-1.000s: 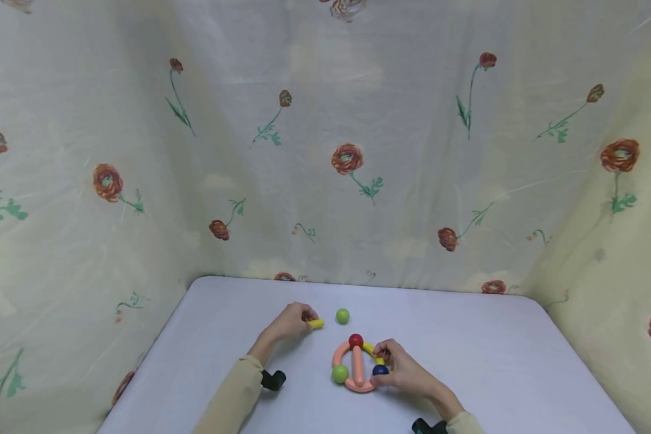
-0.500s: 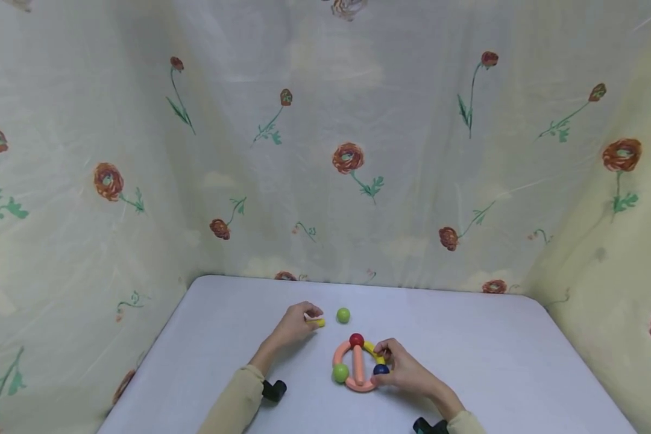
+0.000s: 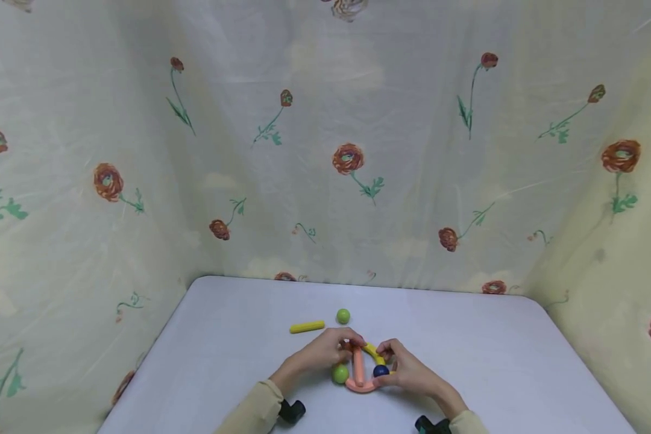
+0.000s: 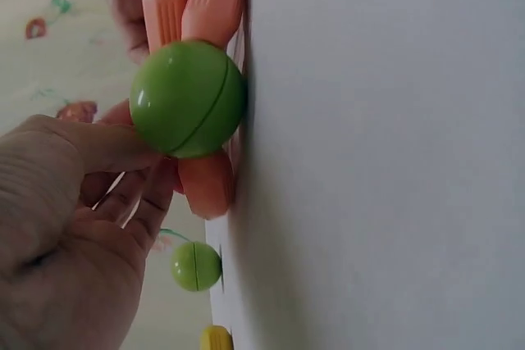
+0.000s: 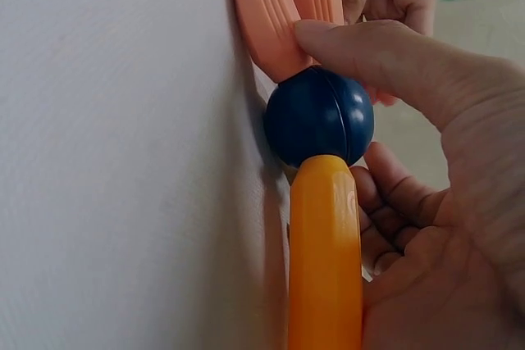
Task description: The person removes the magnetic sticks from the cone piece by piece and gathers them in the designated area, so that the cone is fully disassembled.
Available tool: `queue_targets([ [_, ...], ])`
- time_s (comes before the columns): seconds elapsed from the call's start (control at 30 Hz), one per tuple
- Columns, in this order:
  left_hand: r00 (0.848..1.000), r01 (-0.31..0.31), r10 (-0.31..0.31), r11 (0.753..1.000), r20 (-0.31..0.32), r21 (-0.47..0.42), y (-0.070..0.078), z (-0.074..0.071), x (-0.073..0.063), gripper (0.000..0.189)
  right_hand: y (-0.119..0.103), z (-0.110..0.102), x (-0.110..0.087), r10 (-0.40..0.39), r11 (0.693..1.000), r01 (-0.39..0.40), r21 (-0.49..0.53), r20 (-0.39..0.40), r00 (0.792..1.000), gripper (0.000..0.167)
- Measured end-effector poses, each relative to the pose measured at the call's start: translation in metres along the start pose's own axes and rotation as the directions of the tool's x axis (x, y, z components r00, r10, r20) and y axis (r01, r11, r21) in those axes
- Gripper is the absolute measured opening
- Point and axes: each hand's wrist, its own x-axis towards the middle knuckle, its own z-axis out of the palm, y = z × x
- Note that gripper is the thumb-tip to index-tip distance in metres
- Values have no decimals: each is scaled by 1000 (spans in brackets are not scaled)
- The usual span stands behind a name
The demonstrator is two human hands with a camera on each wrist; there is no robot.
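A flat ring of toy building sticks and balls lies on the table: a curved pink stick (image 3: 360,387) at the near side, a straight pink stick (image 3: 358,366) up the middle, and a curved yellow stick (image 3: 374,352). A green ball (image 4: 187,97) sits on its left, a blue ball (image 5: 320,116) on its right. My left hand (image 3: 328,349) grips the ring's far left part, mostly hiding the red ball. With thumb near the blue ball and fingers at the curved yellow stick, my right hand (image 3: 407,369) holds the right side. Another yellow stick (image 5: 324,252) runs from the blue ball beneath this hand.
Beyond the left hand, a loose straight yellow stick (image 3: 307,327) lies on the white table (image 3: 499,349). A second green ball (image 3: 343,316) rests near the back. Flower-printed curtain (image 3: 325,241) encloses the table behind and at both sides.
My left hand has let go of the loose yellow stick, leaving it on the table, and moved right and nearer to grip the ring. The right hand has stayed in place.
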Motion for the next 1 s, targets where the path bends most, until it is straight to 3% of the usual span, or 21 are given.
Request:
queue_targets([
  [0.1, 998, -48, 44, 994, 44, 94, 3, 2, 1, 38, -1, 0, -1, -1, 1000, 1, 2, -2, 1000, 69],
  [0.23, 993, -96, 72, 955, 94, 282, 6, 3, 3, 34, -2, 0, 0, 8, 1000, -8, 9, -8, 1000, 69],
  [0.33, 991, -105, 69, 932, 114, 347, 9, 4, 4, 29, -1, 0, 1, 12, 1000, -12, 6, -9, 1000, 69],
  [0.7, 993, -99, 70, 935, 94, 341, 7, 5, 5, 23, 1, 2, 4, 6, 1000, -6, 9, -8, 1000, 70],
  [1.0, 988, -154, 148, 946, 43, 285, 1, 5, 2, 21, 2, 1, 3, 1, 1000, 0, 11, 0, 1000, 70],
])
